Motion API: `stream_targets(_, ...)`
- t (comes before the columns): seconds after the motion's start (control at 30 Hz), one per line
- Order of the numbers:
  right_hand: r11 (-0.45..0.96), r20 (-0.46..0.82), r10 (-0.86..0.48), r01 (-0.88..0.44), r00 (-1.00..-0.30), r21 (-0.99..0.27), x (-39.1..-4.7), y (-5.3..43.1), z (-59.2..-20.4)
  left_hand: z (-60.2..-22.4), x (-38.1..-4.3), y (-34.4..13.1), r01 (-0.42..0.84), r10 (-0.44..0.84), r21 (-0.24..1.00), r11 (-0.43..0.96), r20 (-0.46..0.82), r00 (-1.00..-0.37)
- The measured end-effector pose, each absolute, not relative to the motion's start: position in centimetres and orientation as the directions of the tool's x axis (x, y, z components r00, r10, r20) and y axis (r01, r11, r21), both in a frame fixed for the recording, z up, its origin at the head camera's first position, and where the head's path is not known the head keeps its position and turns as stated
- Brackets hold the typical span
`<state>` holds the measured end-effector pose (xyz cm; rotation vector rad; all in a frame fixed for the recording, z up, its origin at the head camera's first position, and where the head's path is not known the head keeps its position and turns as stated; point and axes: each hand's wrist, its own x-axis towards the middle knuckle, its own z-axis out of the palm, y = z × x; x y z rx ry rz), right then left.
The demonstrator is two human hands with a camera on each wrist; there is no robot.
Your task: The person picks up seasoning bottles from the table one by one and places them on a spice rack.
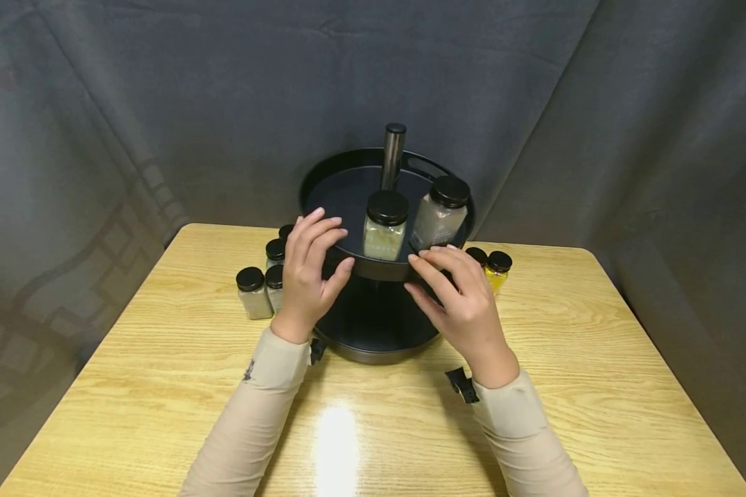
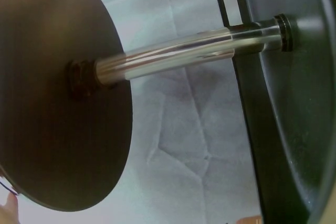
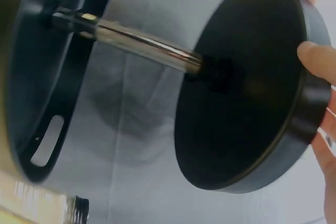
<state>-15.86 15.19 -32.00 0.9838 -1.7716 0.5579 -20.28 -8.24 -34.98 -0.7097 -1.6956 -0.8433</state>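
A black two-tier round tray stand stands on the table, a metal post through its middle. On the upper tray, near its front rim, sits a square glass jar with pale green contents and a black lid. A jar with grey-brown contents is to its right. My left hand is at the upper tray's left rim, fingers spread and gently bent, holding no jar. With my right hand I grip the front-right rim, the thumb against its lower edge in the right wrist view.
Several black-lidded jars stand on the table left of the stand, partly hidden by my left hand. To the right are more jars, one with yellow contents. Grey curtains surround the wooden table.
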Motion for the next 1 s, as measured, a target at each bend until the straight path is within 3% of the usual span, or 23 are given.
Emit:
stream_targets(0.4, 0.564, 0.93, -0.358, -0.814, -0.089, 0.139, -17.0, 15.7, -33.0, -34.8, -20.2, -9.0, 0.784, 0.11, 0.159, 0.601, 0.954, -0.278)
stream_targets(1.0, 0.54, 0.942, -0.28, -0.842, -0.185, -0.004, -20.1, 19.3, -33.8, -34.7, -20.8, -10.0, 0.782, 0.114, 0.168, 0.601, 0.949, -0.293)
